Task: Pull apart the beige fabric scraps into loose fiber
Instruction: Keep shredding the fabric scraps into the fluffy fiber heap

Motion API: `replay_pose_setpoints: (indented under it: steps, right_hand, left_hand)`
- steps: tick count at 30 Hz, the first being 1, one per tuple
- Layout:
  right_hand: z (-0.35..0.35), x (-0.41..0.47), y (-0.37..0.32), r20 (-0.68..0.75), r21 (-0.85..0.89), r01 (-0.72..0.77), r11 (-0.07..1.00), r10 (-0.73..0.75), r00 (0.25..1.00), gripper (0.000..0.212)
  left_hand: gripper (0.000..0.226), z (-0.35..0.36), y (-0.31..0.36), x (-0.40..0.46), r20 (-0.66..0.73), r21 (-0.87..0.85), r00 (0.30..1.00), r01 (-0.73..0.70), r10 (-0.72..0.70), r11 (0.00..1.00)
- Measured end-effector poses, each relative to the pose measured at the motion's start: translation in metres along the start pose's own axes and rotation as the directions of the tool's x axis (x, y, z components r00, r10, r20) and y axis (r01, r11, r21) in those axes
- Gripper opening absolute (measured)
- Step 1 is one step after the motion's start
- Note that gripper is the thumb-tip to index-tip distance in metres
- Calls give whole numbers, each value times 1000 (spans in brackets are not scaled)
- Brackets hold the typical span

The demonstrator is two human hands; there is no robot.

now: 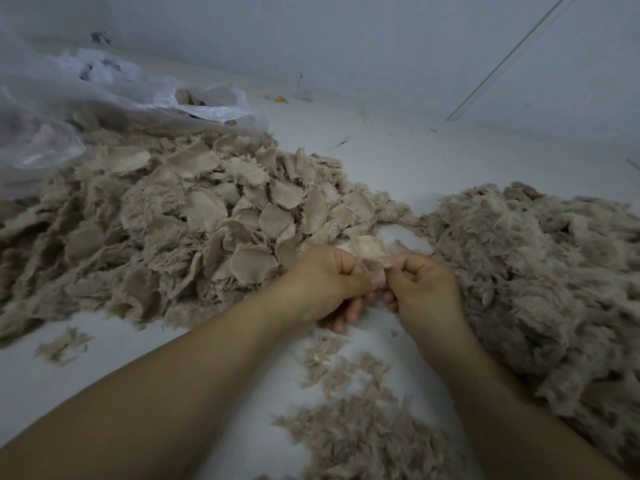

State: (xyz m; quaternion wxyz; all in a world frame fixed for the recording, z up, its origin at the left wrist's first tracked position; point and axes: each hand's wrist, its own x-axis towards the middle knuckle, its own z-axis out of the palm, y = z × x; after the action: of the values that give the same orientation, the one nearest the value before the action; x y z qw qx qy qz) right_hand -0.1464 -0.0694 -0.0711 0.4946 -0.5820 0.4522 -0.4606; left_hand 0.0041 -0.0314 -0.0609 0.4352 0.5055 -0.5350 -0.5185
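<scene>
Forearms: our two bare forearms enter from the bottom edge, nearest the lens, meeting at centre.
Left hand [323, 278]: we note fingers curled, pinching one end of a beige scrap [372, 251].
Right hand [424, 284]: fingers curled likewise, gripping the other end of the same scrap; the hands sit almost touching.
Scrap position: we find it held just above the white floor [398, 161], between the two heaps.
Scrap condition: thin, pale, frayed at its edges, not yet parted.
Unprocessed pile [194, 209]: left of the hands, large; we see many flat rounded pieces with fringed rims.
Loose fiber heap [540, 265]: right of the hands, fluffy and shapeless.
Shreds [349, 403]: small bits scattered below the hands.
Plastic bag [104, 95]: clear, upper left, beside the pile.
Progress: we judge roughly half done; much of the pile remains.
</scene>
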Motion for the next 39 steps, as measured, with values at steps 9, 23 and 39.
replay_pose_setpoints:
  steps: [9,23,39]
  right_hand:
    - [1,-4,-2,12,82,64,995,-65,998,20]
    - [1,7,7,-46,-45,-115,992,113,993,30]
    - [0,13,5,-255,128,-67,990,98,962,24]
  left_hand:
    - [41,-3,3,3,-8,20,997,83,-83,996]
    - [34,6,-22,16,-232,430,930,-163,284,888]
    - [10,33,-12,20,129,889,908,-284,398,359]
